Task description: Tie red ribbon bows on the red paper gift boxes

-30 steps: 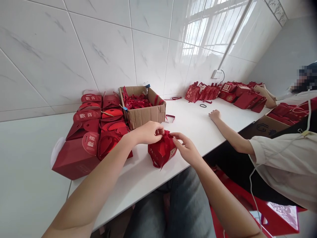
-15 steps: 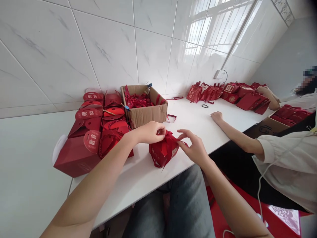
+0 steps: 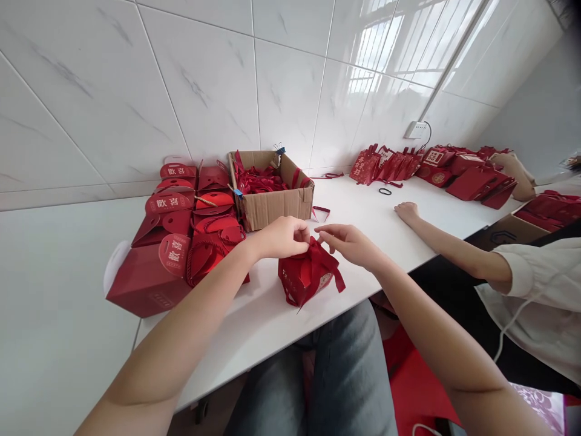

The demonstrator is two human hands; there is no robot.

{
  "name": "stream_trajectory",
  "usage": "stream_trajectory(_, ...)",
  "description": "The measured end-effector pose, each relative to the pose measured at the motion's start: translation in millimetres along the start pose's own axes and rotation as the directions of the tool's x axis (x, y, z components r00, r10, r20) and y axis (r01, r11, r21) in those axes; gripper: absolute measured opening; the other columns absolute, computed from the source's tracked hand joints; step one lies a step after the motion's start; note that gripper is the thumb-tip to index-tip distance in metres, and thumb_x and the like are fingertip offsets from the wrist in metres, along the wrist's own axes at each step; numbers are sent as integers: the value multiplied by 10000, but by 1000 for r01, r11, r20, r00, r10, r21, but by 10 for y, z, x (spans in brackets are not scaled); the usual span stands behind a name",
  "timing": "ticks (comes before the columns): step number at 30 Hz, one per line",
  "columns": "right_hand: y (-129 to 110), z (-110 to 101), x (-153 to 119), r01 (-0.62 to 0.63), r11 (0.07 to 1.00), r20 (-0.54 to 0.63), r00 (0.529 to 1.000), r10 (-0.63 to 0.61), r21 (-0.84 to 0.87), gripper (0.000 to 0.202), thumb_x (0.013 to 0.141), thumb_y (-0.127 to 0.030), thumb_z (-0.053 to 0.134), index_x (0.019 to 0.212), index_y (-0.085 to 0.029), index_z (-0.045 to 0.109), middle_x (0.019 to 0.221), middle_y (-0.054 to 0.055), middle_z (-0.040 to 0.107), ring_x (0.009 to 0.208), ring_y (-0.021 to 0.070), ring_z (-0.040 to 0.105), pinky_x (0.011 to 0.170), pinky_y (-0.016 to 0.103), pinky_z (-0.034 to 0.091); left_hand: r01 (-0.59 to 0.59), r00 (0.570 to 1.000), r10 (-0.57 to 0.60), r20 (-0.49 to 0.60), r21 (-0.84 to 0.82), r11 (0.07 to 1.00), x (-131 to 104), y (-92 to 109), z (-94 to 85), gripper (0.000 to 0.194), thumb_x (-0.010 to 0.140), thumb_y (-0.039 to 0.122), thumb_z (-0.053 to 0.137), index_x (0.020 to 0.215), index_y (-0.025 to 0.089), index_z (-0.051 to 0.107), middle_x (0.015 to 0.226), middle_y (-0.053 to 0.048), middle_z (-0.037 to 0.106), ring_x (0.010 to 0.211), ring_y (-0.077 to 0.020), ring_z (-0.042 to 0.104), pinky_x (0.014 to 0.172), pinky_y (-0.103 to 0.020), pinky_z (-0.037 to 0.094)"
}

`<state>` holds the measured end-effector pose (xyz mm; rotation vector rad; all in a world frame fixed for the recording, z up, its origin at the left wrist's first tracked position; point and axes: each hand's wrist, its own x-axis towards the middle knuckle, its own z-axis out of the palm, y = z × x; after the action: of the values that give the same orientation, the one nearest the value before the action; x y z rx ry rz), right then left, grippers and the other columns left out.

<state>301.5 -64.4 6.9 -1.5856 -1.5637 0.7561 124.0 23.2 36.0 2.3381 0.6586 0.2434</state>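
A small red gift box (image 3: pixel 295 281) stands near the table's front edge, with a red ribbon (image 3: pixel 321 263) bunched on its top and one tail hanging off its right side. At the top left of the ribbon, my left hand (image 3: pixel 288 236) is closed in a pinch, fingertips on the ribbon. My right hand (image 3: pixel 347 242) is at the ribbon's upper right, its fingers curved toward the left hand; whether ribbon lies between its fingertips is too small to tell.
Red boxes (image 3: pixel 158 272) stand in rows at the left. Behind my hands is a cardboard box (image 3: pixel 276 209) of red ribbons. Another person's hand (image 3: pixel 407 211) rests on the white table (image 3: pixel 54 303) at right, near red bags (image 3: pixel 365 165) and more boxes (image 3: pixel 474 181).
My right hand has moved left and up, nearer my left hand, and has let go of the ribbon tail, which now hangs at the right. The view has shifted slightly.
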Motion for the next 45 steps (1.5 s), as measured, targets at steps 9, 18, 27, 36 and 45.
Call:
stream_trajectory(9,-70,-45,32,-55,995,180,983,38,89,197,788,-368,602,786,-177,552,638,-34,539,542,86,465,491,225,354,88,996,-89,-10,-53,995,0,-5,-6,125,659,270,568,737,179,607,779,-15,684,705,-167,610,584,-254,442)
stream_trajectory(18,-8,-60,25,12,977,214,975,-59,211,231,785,-369,639,888,-181,552,655,-34,549,544,86,474,496,218,354,34,999,-38,-30,-125,992,-20,15,-25,146,655,252,585,779,176,597,777,-19,664,699,-152,597,604,-255,453)
stream_trajectory(27,-39,-151,5,330,939,311,906,-287,-96,241,872,-274,491,998,-226,690,893,41,652,785,169,575,725,313,471,-2,1000,2,24,-8,1000,-31,-5,-38,185,709,278,550,867,193,594,817,-25,662,717,-161,596,610,-255,442)
stream_trajectory(36,-4,-215,-9,476,843,441,831,-338,-251,513,830,-42,340,1140,-292,662,860,30,577,747,147,544,695,288,449,-82,997,81,14,180,980,-65,-7,-68,206,789,289,487,952,218,591,822,-20,648,646,-144,558,558,-234,403)
stream_trajectory(45,19,-205,-30,462,857,447,832,-329,-229,429,831,-65,365,1013,-264,698,893,36,591,767,153,554,717,297,464,-42,999,40,12,237,971,-85,-20,-102,306,801,288,465,1047,224,634,902,-46,658,674,-159,564,585,-243,408)
